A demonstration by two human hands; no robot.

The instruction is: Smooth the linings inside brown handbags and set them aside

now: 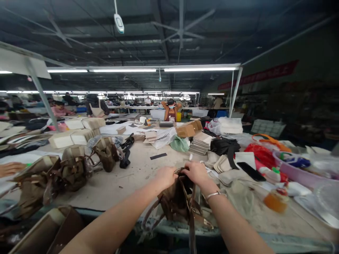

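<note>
A brown handbag stands at the table's front edge, its straps hanging over that edge. My left hand pinches the bag's upper rim from the left. Close beside it, my right hand, with a bracelet on the wrist, grips the same rim from the right. The fingertips of both hands nearly meet at the rim. The bag's mouth and dark inside show below my right hand. To the left stand several similar brown bags with pale inner edges.
A dark flat strip lies mid-table. On the right are stacked grey pieces, a black phone, a bottle of orange liquid and a purple basin. White stacked blocks sit at left. A person's hand rests at the far left.
</note>
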